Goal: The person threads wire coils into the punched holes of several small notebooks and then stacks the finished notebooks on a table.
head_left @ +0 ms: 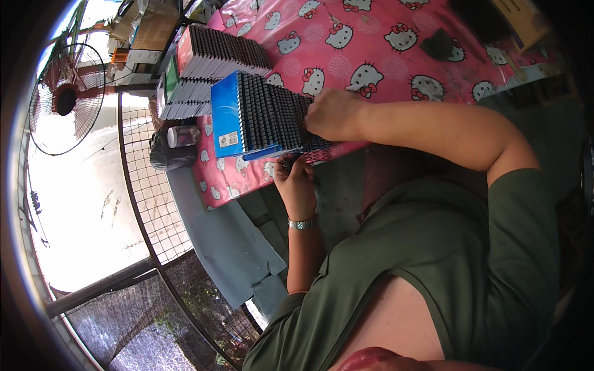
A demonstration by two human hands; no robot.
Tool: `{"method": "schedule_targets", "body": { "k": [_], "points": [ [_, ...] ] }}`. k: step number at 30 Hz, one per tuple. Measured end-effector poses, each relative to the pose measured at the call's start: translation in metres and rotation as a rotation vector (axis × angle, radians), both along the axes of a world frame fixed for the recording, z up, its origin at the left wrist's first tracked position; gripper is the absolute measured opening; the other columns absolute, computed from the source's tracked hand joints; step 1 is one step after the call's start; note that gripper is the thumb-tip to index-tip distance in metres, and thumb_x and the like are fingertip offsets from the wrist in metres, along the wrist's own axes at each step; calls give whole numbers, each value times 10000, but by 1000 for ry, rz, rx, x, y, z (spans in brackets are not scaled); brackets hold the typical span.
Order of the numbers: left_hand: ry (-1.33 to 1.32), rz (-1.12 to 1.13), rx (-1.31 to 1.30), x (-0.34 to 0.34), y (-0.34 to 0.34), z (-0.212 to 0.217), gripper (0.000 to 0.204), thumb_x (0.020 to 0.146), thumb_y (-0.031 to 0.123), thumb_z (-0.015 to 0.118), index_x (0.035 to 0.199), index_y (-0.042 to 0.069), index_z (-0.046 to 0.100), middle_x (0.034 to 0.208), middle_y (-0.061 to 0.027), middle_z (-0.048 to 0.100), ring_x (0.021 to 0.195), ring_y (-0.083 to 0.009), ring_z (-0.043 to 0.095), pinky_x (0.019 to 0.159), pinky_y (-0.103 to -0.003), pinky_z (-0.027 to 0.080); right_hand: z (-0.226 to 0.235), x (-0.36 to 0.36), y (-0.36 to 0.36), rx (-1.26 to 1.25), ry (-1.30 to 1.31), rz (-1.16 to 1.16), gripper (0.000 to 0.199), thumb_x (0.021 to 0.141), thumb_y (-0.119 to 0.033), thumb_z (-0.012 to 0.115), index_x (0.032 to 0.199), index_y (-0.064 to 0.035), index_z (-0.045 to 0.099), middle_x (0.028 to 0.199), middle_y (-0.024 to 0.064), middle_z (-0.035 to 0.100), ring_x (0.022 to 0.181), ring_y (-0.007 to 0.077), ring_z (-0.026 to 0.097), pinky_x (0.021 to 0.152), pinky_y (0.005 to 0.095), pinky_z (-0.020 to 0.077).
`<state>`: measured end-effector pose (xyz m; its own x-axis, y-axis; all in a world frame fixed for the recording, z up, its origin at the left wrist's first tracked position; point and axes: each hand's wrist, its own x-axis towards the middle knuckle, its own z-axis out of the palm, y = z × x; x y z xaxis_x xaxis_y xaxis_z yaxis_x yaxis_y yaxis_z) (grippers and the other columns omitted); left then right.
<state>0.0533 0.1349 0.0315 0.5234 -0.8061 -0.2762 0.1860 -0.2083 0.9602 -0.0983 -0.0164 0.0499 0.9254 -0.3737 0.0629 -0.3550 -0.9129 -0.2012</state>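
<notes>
A tall stack of spiral-bound notebooks (272, 114) with a blue cover lies on the table, its black coils turned toward me. My right hand (334, 115) reaches across from the right and is closed at the coil ends on the stack's right side. What its fingers hold is hidden. Below the stack's near edge, my left hand (295, 178), with a metal watch (302, 224) on the wrist, has its fingers closed around something small and dark. That thing is too shadowed to name. The left fingertips are close to the lowest notebooks.
A pink cartoon-print cloth (371, 40) covers the table. Behind the blue stack stand further notebook piles, one red-covered (216, 52) and one green-covered (179, 93). A clear jar (184, 136) and dark bag are left of them. A fan (65, 99) stands far left.
</notes>
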Motion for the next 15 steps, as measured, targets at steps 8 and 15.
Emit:
{"method": "schedule_targets", "body": {
  "k": [8,15],
  "points": [
    [75,26,-4,-7,-4,1,143,877,7,653,920,84,541,755,4,586,579,-63,515,492,-205,370,-22,-9,-2,-342,-295,11,138,824,-160,564,869,-83,670,843,55,671,879,229,656,914,394,500],
    [-69,0,25,-4,0,-5,127,878,-3,646,893,79,551,752,11,586,557,-53,490,486,-194,355,-3,2,5,78,80,-45,136,830,-165,560,872,-104,675,872,39,669,931,228,643,949,391,494]
  ]
}}
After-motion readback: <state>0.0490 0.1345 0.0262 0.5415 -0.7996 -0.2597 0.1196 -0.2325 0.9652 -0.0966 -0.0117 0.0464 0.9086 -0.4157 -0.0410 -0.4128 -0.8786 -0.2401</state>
